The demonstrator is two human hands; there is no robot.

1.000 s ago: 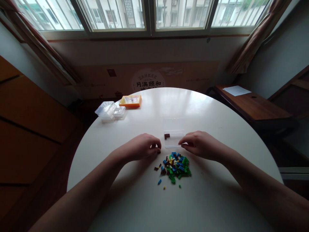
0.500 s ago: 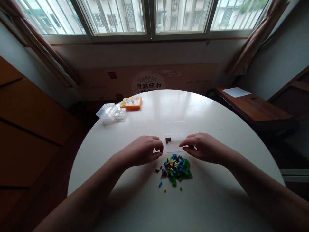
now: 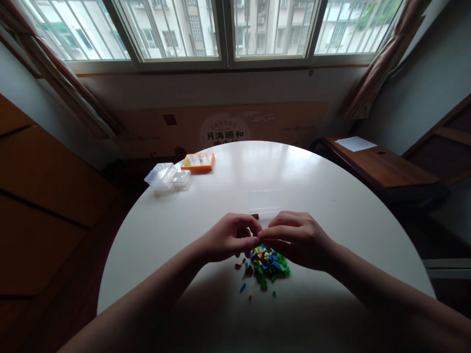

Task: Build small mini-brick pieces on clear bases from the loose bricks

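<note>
A pile of tiny coloured bricks (image 3: 267,264), green, blue, yellow and brown, lies on the round white table (image 3: 206,206). Just above its far edge my left hand (image 3: 230,237) and my right hand (image 3: 296,238) meet fingertip to fingertip, both pinched. What they pinch is too small to make out. Behind the hands stands a small clear plastic box (image 3: 265,202) with a brown brick piece (image 3: 255,216) at its near left corner, partly hidden by my fingers.
Clear plastic containers (image 3: 165,177) and an orange box (image 3: 198,162) sit at the table's far left. A wooden side table (image 3: 382,169) with a white sheet of paper (image 3: 355,143) stands to the right. Windows and curtains lie beyond.
Both hands have drawn together from either side of the clear box and now touch at the fingertips over the pile. The camera has tilted slightly.
</note>
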